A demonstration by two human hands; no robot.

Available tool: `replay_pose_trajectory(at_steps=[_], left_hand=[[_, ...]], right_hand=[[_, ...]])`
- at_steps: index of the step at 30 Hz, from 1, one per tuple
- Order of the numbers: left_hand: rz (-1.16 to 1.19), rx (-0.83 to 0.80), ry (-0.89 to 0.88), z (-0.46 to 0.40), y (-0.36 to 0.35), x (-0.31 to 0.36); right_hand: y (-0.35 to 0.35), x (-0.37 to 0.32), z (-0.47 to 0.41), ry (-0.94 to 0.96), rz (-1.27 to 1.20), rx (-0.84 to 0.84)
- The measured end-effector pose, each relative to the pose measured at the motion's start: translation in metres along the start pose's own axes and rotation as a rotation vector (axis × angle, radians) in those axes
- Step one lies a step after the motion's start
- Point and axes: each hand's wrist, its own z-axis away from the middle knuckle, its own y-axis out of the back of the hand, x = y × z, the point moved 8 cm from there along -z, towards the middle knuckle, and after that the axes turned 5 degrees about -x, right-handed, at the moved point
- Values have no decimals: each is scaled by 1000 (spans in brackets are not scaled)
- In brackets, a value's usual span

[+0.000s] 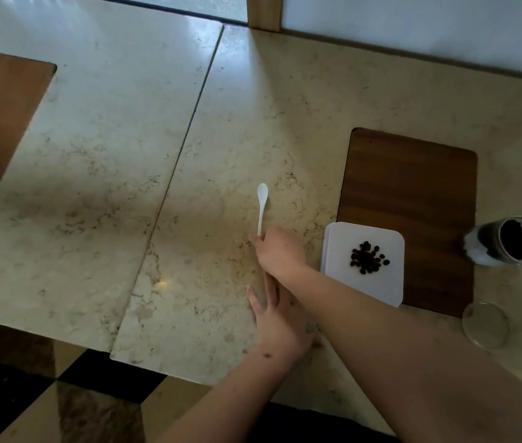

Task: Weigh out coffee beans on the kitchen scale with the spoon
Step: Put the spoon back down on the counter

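Note:
A white plastic spoon [261, 204] lies on the marble table, bowl pointing away from me. My right hand [280, 251] pinches the near end of its handle. My left hand [280, 318] rests flat on the table just below the right wrist, fingers spread, holding nothing. To the right stands the white kitchen scale [336, 251] with a small pile of dark coffee beans [368, 260] on its platform. Further right, a clear jar [513, 246] holds more beans and has no lid on.
The scale sits partly on a dark wooden board [413, 193]. A clear round lid [485, 324] lies near the table's front right. A seam [189, 129] divides the two marble slabs. The table's front edge runs close below my left hand, with checkered floor [45, 394] beneath.

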Motion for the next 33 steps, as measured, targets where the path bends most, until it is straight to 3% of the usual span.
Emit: replay_pose_trajectory(at_steps=[4,7,15,24,33], left_hand=[[38,6,1,3,4,2],[50,10,12,4,7,2],[54,37,9,1,9,0],[66,30,4,3,11,0],[52,4,38,0,8,0]], right_hand=[[-6,-13,-4,53,361,-38],[-5,-20,-7,98,480,-109],[11,-5,-24,-6,-11,-356],[5,-12,-22,-100,53,-331],[7,-9,-28,-170,-104,-435]])
